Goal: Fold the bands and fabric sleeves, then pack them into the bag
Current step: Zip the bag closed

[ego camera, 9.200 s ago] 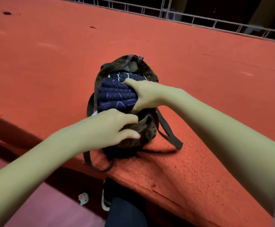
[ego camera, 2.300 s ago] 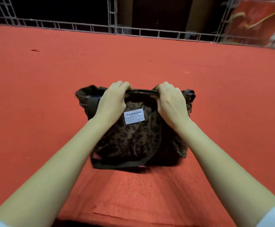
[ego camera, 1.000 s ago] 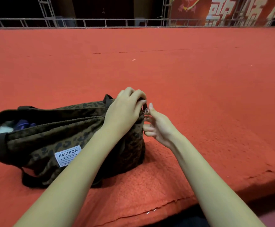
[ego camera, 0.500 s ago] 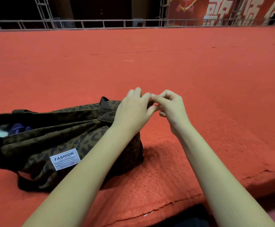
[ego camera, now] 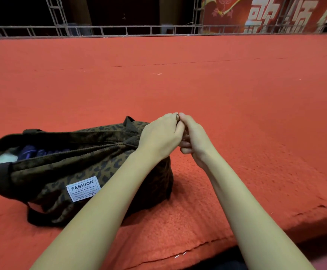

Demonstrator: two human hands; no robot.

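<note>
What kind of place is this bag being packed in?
Probably an event stage: red carpet covers a raised platform, a metal truss railing runs along its far edge, and a red banner with white characters hangs behind.

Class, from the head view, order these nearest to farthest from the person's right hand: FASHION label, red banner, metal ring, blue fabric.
1. metal ring, at right hand's fingertips
2. FASHION label, bag's front
3. blue fabric, bag's left mouth
4. red banner, far back

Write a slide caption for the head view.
Left hand grips one end of the leopard-print bag, right hand pinches a metal ring there; blue fabric shows inside.
</note>
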